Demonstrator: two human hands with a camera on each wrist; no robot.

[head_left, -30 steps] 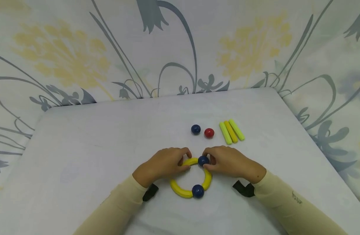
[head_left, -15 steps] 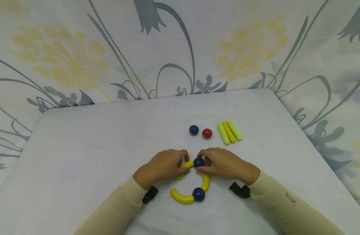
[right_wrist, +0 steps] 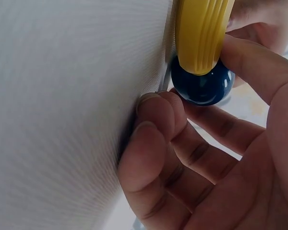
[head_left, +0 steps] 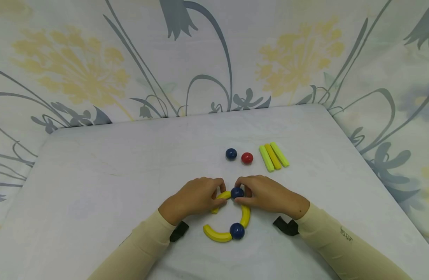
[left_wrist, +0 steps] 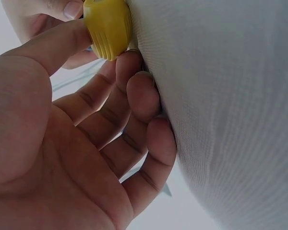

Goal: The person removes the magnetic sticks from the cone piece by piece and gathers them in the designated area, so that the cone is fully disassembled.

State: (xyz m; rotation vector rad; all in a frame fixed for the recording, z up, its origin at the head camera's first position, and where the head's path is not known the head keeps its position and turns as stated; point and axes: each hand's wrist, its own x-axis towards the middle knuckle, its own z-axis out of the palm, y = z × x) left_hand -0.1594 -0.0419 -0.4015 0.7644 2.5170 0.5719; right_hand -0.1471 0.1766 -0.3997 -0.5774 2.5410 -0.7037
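With thumb and fingers my left hand (head_left: pixel 195 196) pinches a curved yellow stick (head_left: pixel 224 195), whose ribbed end (left_wrist: pixel 109 33) shows in the left wrist view. My right hand (head_left: pixel 272 196) grips a glossy dark blue ball (head_left: pixel 237 193) at that stick's right end. Below this ball another curved yellow stick (head_left: pixel 246 216) runs down to a second blue ball (head_left: pixel 237 231). From there a third curved stick (head_left: pixel 217 235) bends away to the left. Together they form a ring with a gap at its left side. The right wrist view shows a yellow stick (right_wrist: pixel 201 38) against the blue ball (right_wrist: pixel 201 88).
Beyond the hands lie a loose blue ball (head_left: pixel 231 154) and a red ball (head_left: pixel 247 158). To their right are three straight sticks, two yellow-green (head_left: pixel 266 158) and one deeper yellow (head_left: pixel 273 156) between them. A white cloth (head_left: pixel 112 175) covers the table; flowered fabric (head_left: pixel 214 58) rises behind.
The ring has come apart at its left side: the upper left stick's lower end now sits inward, away from the bottom stick. In the last half second the hands have hardly moved.
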